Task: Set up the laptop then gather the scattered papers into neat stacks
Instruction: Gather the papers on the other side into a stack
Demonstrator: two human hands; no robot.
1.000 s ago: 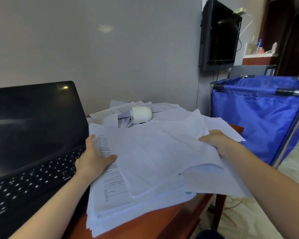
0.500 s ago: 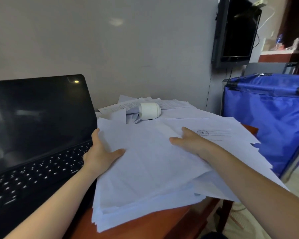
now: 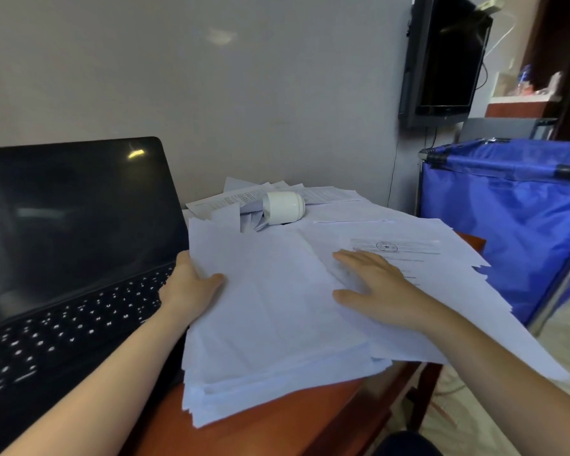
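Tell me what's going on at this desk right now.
A person is gathering loose papers on the wooden table. The left hand grips the left edge of the paper stack beside the open, dark-screened laptop. The right hand lies flat on a printed sheet to the right. Sheets fan past the table's right edge; more papers and a white jar on its side lie behind.

Grey wall (image 3: 244,93), mounted television (image 3: 448,60), blue cart (image 3: 507,218).

Bare forearms (image 3: 89,383); bare left hand (image 3: 191,292), right hand (image 3: 377,289).
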